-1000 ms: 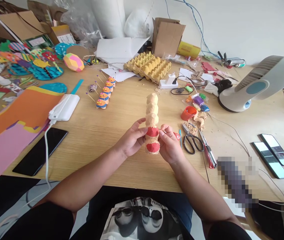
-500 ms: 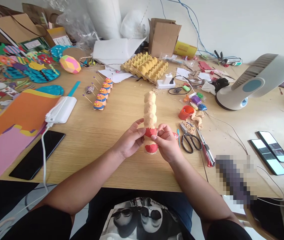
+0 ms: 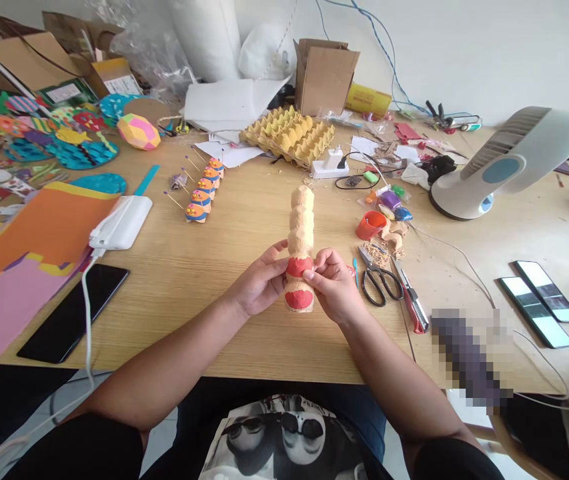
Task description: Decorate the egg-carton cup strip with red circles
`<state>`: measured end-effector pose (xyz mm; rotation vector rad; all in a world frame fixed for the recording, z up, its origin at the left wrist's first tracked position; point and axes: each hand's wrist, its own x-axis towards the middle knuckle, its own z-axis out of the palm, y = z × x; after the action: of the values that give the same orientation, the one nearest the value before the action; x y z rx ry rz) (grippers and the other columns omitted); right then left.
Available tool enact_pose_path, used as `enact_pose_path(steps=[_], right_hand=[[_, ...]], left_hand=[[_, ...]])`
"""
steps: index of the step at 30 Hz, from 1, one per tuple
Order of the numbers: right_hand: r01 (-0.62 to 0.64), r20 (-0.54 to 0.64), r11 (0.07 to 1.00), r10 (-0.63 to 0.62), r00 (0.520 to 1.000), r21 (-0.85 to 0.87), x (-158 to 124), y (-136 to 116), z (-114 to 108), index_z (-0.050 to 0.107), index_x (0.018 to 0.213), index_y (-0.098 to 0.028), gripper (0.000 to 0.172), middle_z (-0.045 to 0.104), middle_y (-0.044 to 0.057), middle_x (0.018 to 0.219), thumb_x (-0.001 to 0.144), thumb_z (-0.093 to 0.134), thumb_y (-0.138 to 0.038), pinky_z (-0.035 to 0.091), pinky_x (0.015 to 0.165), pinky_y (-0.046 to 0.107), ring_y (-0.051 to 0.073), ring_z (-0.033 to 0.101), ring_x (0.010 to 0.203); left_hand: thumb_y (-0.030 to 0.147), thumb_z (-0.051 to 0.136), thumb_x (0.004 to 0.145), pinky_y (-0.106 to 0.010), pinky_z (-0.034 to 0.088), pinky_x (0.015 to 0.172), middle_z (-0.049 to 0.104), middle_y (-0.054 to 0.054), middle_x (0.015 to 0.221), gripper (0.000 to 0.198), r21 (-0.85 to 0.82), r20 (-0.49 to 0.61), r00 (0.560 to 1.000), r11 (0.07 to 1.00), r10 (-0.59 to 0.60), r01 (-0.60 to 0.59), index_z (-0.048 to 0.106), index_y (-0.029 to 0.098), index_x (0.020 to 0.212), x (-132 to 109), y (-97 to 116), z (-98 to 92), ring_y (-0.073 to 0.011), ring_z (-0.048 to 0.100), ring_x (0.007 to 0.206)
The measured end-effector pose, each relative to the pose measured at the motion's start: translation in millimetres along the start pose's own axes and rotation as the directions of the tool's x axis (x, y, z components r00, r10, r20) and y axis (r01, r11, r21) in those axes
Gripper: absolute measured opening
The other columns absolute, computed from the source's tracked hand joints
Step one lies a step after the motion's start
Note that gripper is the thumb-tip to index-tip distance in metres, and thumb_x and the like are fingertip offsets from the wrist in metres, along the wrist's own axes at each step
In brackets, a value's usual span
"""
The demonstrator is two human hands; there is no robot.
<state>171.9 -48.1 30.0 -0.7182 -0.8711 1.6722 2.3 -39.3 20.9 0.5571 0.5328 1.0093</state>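
The left hand [image 3: 263, 280] and right hand [image 3: 334, 283] pinched the bumpy strip [image 3: 301, 230] near its six-o'clock end, over the tabletop [image 3: 284, 353]; it looked light, stiffish, easily crushed, best gripped by its edges.

The person wears a black short-sleeved T-shirt [image 3: 109, 443] with a black-and-white photo print [image 3: 259, 460] featuring dark sunglasses [image 3: 303, 427], plus dark blue jeans [image 3: 373, 413].

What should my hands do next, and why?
Probably the right hand should press its fingers gently along the farther red patch's edge while the left hand steadies the carton strip: the right thumb is at that edge, and both hands support the strip.
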Motion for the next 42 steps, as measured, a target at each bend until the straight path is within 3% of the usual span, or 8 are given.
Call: enact_pose_path(steps=[12, 21, 27, 33, 42], right_hand=[[-0.086, 0.045, 0.993, 0.083, 0.996, 0.074, -1.6, -2.5, -2.7, 0.053, 0.082, -0.024, 0.039, 0.059, -0.008, 0.069, 0.076, 0.091, -0.031, 0.047, 0.058, 0.019, 0.008, 0.055, 0.059], [-0.179, 0.042, 0.96, 0.174, 0.984, 0.215, -1.5, -4.4, -0.5, 0.058, 0.086, -0.025, 0.036, 0.063, -0.006, 0.079, 0.073, 0.092, -0.024, 0.052, 0.063, 0.022, 0.011, 0.06, 0.07], [-0.114, 0.031, 0.973, 0.109, 0.993, 0.199, -0.3, -2.2, 0.4, 0.058, 0.085, -0.025, 0.036, 0.061, -0.006, 0.08, 0.074, 0.091, -0.023, 0.052, 0.069, 0.021, 0.011, 0.06, 0.074], [-0.074, 0.057, 0.989, 0.067, 0.996, 0.127, 0.4, 1.6, 0.3, 0.055, 0.085, -0.024, 0.037, 0.064, -0.006, 0.084, 0.076, 0.09, -0.024, 0.051, 0.072, 0.023, 0.011, 0.062, 0.077], [-0.041, 0.092, 0.998, 0.037, 0.995, 0.038, 0.9, 5.0, -0.8, 0.054, 0.087, -0.024, 0.038, 0.066, -0.006, 0.082, 0.078, 0.091, -0.029, 0.049, 0.074, 0.023, 0.01, 0.063, 0.077]], left_hand=[[0.026, 0.081, 0.086, -0.026, 0.058, 0.08, 0.075, -0.007, 0.107, 0.057, -0.017, 0.018, 1.0, 1.0, 0.007, -0.006, 0.054, 0.02, 0.135, -2.6, 2.0, 2.7, -0.0157, 0.073, 0.09], [0.029, 0.083, 0.085, -0.026, 0.051, 0.072, 0.077, -0.001, 0.089, 0.059, 0.184, -0.032, 0.992, 0.977, 0.118, -0.11, 0.052, 0.025, 0.135, -2.4, 3.9, -4.5, -0.0152, 0.07, 0.079], [0.036, 0.08, 0.087, -0.029, 0.049, 0.08, 0.076, -0.002, 0.09, 0.059, 0.142, 0.011, 0.992, 0.982, 0.125, -0.125, 0.051, 0.024, 0.136, -2.2, 1.0, -4.2, -0.0167, 0.071, 0.087], [0.022, 0.087, 0.077, -0.034, 0.05, 0.088, 0.074, 0.002, 0.091, 0.076, 0.195, 0.018, 0.988, 0.969, 0.15, -0.151, 0.043, 0.028, 0.138, -3.5, -0.9, -0.2, -0.0176, 0.072, 0.09], [0.022, 0.086, 0.076, -0.032, 0.051, 0.081, 0.071, 0.005, 0.082, 0.076, 0.245, 0.012, 0.976, 0.946, 0.218, -0.214, 0.039, 0.028, 0.136, -2.5, -3.7, 0.4, -0.0152, 0.069, 0.083]])
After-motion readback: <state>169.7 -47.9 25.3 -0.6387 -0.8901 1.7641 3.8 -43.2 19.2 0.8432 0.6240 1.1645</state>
